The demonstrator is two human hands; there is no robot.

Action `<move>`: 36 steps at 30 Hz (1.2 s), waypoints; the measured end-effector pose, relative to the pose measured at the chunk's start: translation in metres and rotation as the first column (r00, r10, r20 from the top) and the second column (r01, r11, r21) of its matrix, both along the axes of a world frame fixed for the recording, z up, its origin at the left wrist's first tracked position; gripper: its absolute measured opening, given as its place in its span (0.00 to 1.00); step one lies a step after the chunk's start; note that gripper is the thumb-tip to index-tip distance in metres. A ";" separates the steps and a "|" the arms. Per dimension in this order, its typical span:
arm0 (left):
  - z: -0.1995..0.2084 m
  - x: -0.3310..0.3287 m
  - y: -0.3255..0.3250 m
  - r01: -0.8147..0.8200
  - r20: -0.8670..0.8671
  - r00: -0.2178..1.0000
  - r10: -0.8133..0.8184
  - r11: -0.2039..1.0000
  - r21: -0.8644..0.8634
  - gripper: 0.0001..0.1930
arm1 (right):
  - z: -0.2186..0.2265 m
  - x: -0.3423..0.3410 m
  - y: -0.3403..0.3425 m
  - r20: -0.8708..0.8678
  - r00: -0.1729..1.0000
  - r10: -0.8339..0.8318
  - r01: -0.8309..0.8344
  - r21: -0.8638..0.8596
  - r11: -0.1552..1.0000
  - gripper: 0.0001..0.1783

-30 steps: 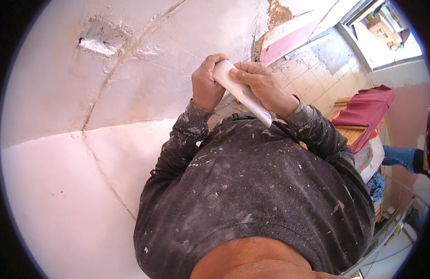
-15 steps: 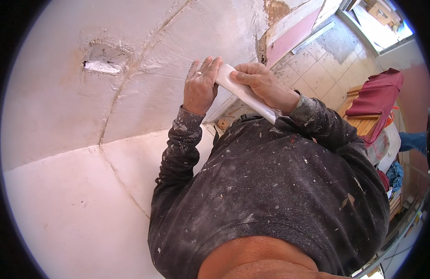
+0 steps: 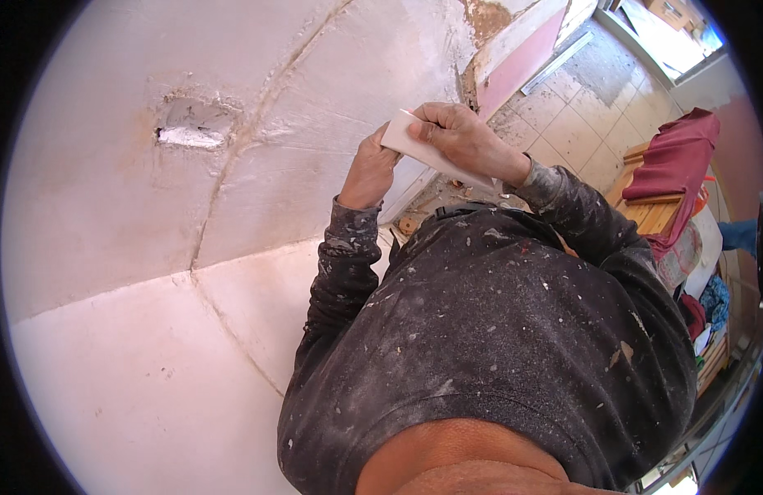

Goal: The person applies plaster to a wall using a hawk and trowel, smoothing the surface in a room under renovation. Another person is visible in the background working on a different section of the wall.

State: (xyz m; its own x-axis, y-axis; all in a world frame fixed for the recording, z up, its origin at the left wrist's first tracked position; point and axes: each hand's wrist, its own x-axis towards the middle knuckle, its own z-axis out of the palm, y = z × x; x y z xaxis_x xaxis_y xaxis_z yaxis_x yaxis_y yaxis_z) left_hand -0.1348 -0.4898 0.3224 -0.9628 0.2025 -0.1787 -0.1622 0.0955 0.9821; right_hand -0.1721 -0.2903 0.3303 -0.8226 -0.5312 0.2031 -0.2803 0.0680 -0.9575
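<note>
Nearest, at the lower edge, is the person's bare neck, and above it spreads a dark sweatshirt flecked all over with pale spatters. Both sleeves reach forward, bent at the elbows, to bring the two hands together ahead of the waist, where a dark belt shows.

Between the hands is a flat white strip, held up clear of the floor and tilted, its left end higher than its right. The right hand has a closed grip on it: the thumb lies flat along the face toward the wearer, and the curled fingers go round the upper edge and out of sight. The left hand is at the strip's left end, fingers bent and touching it; how firm that grip is, I cannot tell, since part of it is hidden. The strip's lower right end slants down past the right palm, toward the belt.

Beyond, on the left, stands a whitish wall with a rough rectangular hollow and a groove running down beside it. To the right, farther off, a dark red cloth drapes over a slatted wooden piece, with a blue-clad leg near it. Farther back are floor tiles and a long pale bar.
</note>
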 end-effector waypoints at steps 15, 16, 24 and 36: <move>0.002 0.008 0.012 -0.318 -0.610 0.784 0.115 0.919 -0.235 0.33 | 0.001 0.000 -0.014 0.003 0.992 -0.126 0.125 0.119 0.985 0.16; 0.011 0.009 0.002 -0.300 -0.663 0.749 0.010 0.897 -0.325 0.32 | 0.002 0.000 -0.015 0.025 0.992 -0.127 0.124 0.081 0.989 0.17; 0.046 -0.001 -0.034 -0.505 -0.722 0.474 -0.503 0.517 -0.691 0.17 | 0.028 -0.006 -0.014 0.587 0.787 0.188 -0.109 -0.168 0.980 0.18; 0.122 0.034 -0.083 -0.909 -0.953 -0.196 0.230 0.321 0.265 0.20 | 0.093 -0.014 -0.143 -0.107 0.965 0.239 -0.262 -0.431 0.863 0.19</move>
State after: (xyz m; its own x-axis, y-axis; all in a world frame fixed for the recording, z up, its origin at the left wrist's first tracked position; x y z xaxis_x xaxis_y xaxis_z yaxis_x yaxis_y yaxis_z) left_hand -0.1009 -0.5729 0.4448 -0.0608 -0.3202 0.9454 0.3052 0.8958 0.3231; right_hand -0.1859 -0.4332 0.4236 -0.6570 -0.5650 0.4991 -0.2780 -0.4338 -0.8570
